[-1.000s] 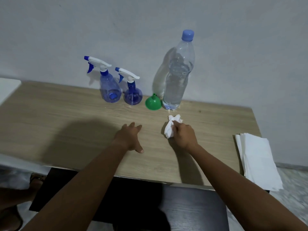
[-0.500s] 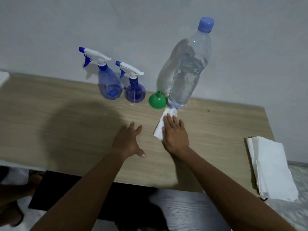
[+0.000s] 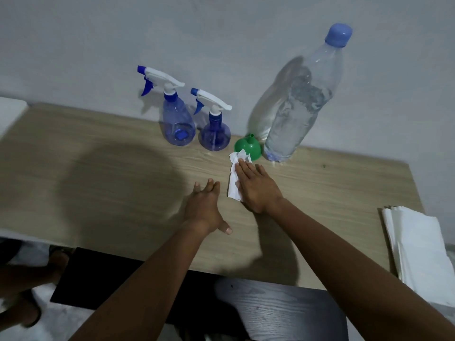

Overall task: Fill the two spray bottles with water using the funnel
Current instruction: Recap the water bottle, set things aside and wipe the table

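Blue spray bottles (image 3: pixel 179 124) two, green funnel (image 3: pixel 247 146) one, water bottle (image 3: pixel 299 104) one

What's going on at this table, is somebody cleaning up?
A person is pressing a white tissue flat on the wooden table with the right hand, as if wiping it. The left hand rests open beside it, holding nothing. Behind stand two blue spray bottles with their tops on, a green funnel lying mouth down, and a capped water bottle. No filling is happening right now.
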Demonstrator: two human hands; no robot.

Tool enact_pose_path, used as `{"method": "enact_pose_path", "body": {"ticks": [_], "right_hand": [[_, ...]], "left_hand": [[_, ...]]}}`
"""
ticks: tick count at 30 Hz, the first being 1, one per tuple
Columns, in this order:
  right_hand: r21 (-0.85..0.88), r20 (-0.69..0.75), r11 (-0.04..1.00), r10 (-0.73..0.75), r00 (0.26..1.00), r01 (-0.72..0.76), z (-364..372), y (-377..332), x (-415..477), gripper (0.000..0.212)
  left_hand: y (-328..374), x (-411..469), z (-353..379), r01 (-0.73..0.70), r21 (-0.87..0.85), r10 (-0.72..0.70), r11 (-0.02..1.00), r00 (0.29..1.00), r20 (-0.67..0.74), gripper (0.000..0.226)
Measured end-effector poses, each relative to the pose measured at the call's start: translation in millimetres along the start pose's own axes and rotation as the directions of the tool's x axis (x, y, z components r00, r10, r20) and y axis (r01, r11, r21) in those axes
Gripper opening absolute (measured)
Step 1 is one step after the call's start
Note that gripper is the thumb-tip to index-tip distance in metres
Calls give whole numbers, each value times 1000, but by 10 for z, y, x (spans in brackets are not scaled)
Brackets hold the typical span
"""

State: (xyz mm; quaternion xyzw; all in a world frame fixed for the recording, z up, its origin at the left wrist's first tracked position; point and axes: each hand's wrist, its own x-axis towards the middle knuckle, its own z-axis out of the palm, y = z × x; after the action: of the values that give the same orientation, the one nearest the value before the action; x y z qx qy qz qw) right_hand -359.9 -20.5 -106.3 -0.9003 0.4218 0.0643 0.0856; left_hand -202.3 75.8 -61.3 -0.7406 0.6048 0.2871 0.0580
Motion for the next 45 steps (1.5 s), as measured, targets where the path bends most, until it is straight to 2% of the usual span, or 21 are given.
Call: {"method": "enact_pose_path", "body": {"ticks": [5,8,10,13,17,19,22,24,27,32,37,41,45], "right_hand": [[14,30,1000,-12,999,12,-83,-72,-4,62],[-40,32,996,-72,997,73,-74,-163,36,62],[-79,52,995,-62,997,66,-95,-210,138,70],[-72,62,997,6,998,-1,-105,-322,351,79],[18,37,988,153,988,-154,-60,-548,485,76],[40,26,987,157,987,-158,-36,-643,399,77],[11,61,1000,-20,998,19,43,-939,184,80],[5,95,991,-130,987,130,77,-1143,193,82],[-35,91,989,-137,986,141,10,-1333,565,81],[-101,104,986,-120,987,130,-42,-1729,986,76],[-121,29,924,-361,932,362,101,-1890,468,71],[-214,110,869,-432,895,446,227,-1719,-89,89],[-221,120,847,-468,876,483,256,-1544,-496,85]], "left_hand": [[-128,-108,-4,-40,-77,35,996,997,-66,133],[-476,-184,-20,9,-171,-37,985,986,-160,128],[-751,-209,-28,64,-138,-85,988,985,-149,128],[-944,-247,-19,72,-113,-86,991,988,-125,130],[-911,-252,-79,45,-67,-53,997,991,-121,129],[-948,-277,-93,16,-108,-29,994,992,-122,128],[-1190,-366,-155,-34,-253,-12,967,984,-178,121],[-1466,-442,-181,-19,-190,-20,982,979,-201,122],[-1839,-532,-152,32,-81,-41,996,993,-111,132],[-1905,-524,-126,-5,-116,-8,993,994,-109,138],[-1956,-536,-55,-18,-201,-11,979,990,-139,144],[-2006,-587,-66,-78,-206,53,975,991,-127,151],[-2149,-652,-107,-154,-91,151,984,988,-43,154]]}}
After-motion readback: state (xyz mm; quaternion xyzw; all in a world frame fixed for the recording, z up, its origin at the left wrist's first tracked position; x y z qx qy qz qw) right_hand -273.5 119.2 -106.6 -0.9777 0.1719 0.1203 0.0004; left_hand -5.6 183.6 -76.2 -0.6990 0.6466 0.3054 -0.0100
